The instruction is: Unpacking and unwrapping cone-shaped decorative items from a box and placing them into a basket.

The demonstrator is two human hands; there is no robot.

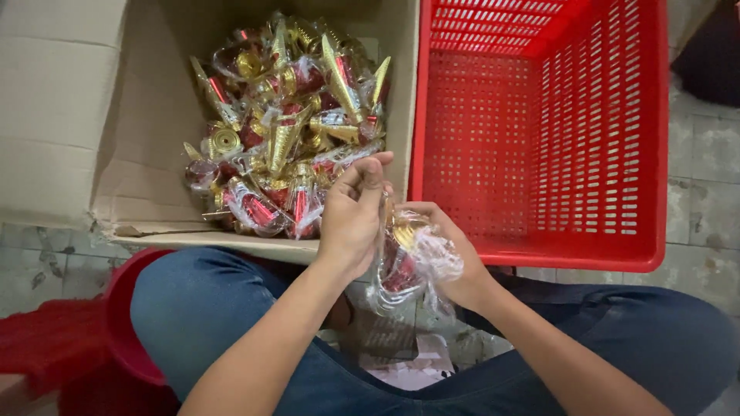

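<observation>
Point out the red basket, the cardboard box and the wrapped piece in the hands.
red basket [539, 254]: head view, near rim.
cardboard box [146, 115]: head view, inner left wall.
wrapped piece [412, 258]: head view, clear wrap.

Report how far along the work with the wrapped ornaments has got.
Done: nothing shows in the red crate yet. In hand: the left hand and right hand hold one plastic-wrapped ornament between them. Left: the pile of wrapped gold-and-red ornaments fills the cardboard box.
</observation>
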